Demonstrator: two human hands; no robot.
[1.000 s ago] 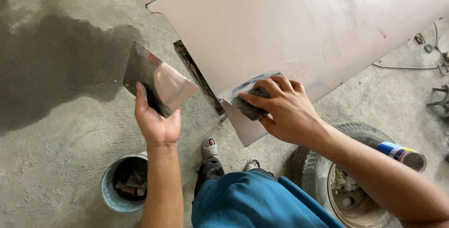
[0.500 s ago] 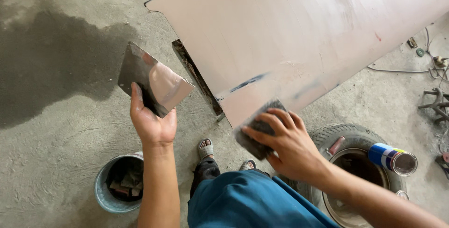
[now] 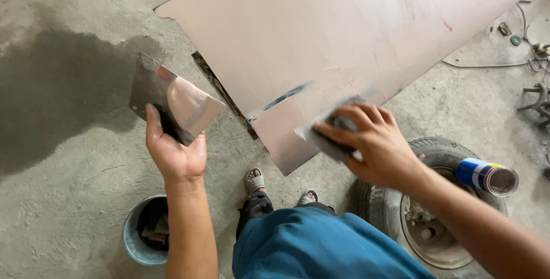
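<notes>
My left hand (image 3: 172, 150) holds a square metal plate (image 3: 172, 100) smeared with pinkish putty, tilted up over the concrete floor. My right hand (image 3: 369, 141) grips a flat metal spreader (image 3: 321, 137) and presses it against the lower corner of a large pinkish-beige panel (image 3: 344, 32) that lies slanted in front of me. A dark streak (image 3: 285, 95) shows on the panel just left of the spreader. My feet in sandals (image 3: 255, 180) stand below the panel's corner.
A small blue bucket (image 3: 133, 244) with dark contents sits by my left arm. A tyre on its wheel (image 3: 427, 221) lies at my right, with a blue spray can (image 3: 487, 176) on it. A wet dark patch (image 3: 51, 95) covers the floor on the left. Cables (image 3: 515, 55) lie far right.
My right hand drew the spreader down off the panel's corner, leaving a dark streak, then came back up and right onto the lower edge. The left hand stayed put with the plate.
</notes>
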